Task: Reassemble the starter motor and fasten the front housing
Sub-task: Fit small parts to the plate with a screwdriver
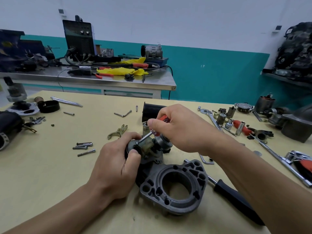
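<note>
My left hand [116, 168] grips the starter motor body [145, 147] at the middle of the yellow table, thumb against its round end. My right hand [179, 129] holds a red-handled screwdriver [163, 119]; its metal shaft [145, 136] slants down-left to the top of the motor body. The grey cast front housing [175, 188] with a large round opening lies just in front of the motor, nearer to me. A black cylinder [152, 108] stands behind my right hand.
Loose bolts [83, 146] lie left of my left hand, a brass fork lever [118, 131] beyond them. A black-handled tool [236, 198] lies under my right forearm. Sockets, wrenches and ratchets [276, 159] crowd the right side; motor parts [25, 108] sit far left.
</note>
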Tool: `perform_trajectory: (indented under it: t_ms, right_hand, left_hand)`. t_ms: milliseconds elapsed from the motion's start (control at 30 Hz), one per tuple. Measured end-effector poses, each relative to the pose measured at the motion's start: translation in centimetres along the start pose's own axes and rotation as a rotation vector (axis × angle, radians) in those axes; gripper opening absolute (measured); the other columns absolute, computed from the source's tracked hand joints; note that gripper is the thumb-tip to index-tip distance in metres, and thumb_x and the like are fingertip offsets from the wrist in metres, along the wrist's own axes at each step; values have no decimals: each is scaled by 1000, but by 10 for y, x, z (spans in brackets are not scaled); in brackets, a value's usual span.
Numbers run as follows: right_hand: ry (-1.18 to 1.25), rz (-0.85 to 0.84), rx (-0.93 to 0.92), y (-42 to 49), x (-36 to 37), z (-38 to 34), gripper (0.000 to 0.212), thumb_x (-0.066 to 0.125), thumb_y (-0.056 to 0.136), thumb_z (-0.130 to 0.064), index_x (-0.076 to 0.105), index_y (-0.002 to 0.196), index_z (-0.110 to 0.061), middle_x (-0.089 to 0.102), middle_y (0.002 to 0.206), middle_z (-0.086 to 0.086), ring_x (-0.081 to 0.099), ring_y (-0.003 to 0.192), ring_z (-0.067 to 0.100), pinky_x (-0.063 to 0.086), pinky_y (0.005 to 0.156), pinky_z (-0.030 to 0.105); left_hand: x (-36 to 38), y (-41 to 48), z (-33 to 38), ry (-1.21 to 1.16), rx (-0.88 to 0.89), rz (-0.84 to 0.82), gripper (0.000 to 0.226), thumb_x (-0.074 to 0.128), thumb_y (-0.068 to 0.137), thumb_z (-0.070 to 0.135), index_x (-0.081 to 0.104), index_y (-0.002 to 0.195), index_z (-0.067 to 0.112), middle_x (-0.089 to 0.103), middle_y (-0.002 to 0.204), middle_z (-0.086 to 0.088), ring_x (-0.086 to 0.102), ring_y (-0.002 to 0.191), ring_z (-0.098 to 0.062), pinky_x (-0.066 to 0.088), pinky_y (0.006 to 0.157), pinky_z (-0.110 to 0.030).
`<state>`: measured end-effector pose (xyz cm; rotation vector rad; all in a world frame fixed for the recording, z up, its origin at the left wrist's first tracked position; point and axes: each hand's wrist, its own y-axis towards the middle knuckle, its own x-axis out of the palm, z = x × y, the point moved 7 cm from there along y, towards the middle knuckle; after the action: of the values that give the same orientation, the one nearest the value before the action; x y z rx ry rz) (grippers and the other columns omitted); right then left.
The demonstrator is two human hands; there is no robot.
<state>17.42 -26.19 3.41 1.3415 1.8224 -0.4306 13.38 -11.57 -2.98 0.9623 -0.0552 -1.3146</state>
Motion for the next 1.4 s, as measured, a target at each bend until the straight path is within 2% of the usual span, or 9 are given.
perform_trajectory:
  t_ms: [133,333,667,867,967,1100,1233,1333,1400]
  right_hand:
    - [-26,-25,43,-1,-11,-3,33,57,99,-43,70,86,-16,65,71,-1,50,54,8,39,50,23]
    - [-119,395,118,-4,-108,33,26,61,95,-40,69,85,-18,65,77,0,51,60,13,42,56,30]
    - [-298,361,465,-21,-77,162,18,67,90,-29,76,100,-17,72,102,2,62,92,20,53,80,34]
    - [-311,185,518,-19,-64,171,23,71,88,-37,76,96,-17,71,95,-2,64,90,17,54,77,32]
    - [-512,143,620,-23,-82,179,16,69,87,-22,77,95,-11,73,97,5,67,91,23,59,81,37]
    - [-724,-108,774,-34,-79,185,19,79,76,-15,61,75,-10,61,81,3,57,69,15,45,50,25]
    - [-675,-83,758,-31,-73,186,20,64,85,-6,49,72,-10,52,75,5,47,61,16,35,45,25]
    - [-575,-44,710,-28,-69,183,8,69,84,-13,65,82,-6,68,84,11,60,70,21,50,57,32]
    - [-539,-52,703,-28,-66,182,19,74,83,-21,72,94,-5,74,99,13,70,88,24,60,74,37]
  left_hand:
    - [0,3,0,14,-10,-9,33,37,75,39,58,99,35,63,70,2,59,69,-15,49,58,-39]
    - [3,3,-7,20,-46,-41,42,33,76,42,54,111,37,63,70,2,58,72,-13,48,59,-37]
    - [6,3,-15,-26,-127,-90,48,30,76,46,48,120,43,61,68,-8,56,69,-15,45,60,-36]
    - [5,6,-21,-87,-199,-110,48,33,76,44,50,121,43,66,83,-16,59,75,-20,49,72,-48]
    - [4,6,-23,-124,-218,-128,48,35,77,41,51,122,43,64,86,-13,59,77,-22,49,73,-50]
    - [4,6,-23,-156,-225,-169,45,36,79,38,53,120,45,64,86,-9,60,82,-22,49,77,-49]
    - [4,5,-23,-186,-254,-213,45,38,81,33,53,121,45,68,93,1,62,87,-16,50,81,-42]
    - [5,6,-23,-217,-273,-225,43,39,81,31,55,119,45,67,97,5,62,90,-13,49,80,-34]
    - [5,6,-23,-229,-286,-236,43,39,81,32,56,119,44,67,98,9,62,91,-11,51,82,-35]
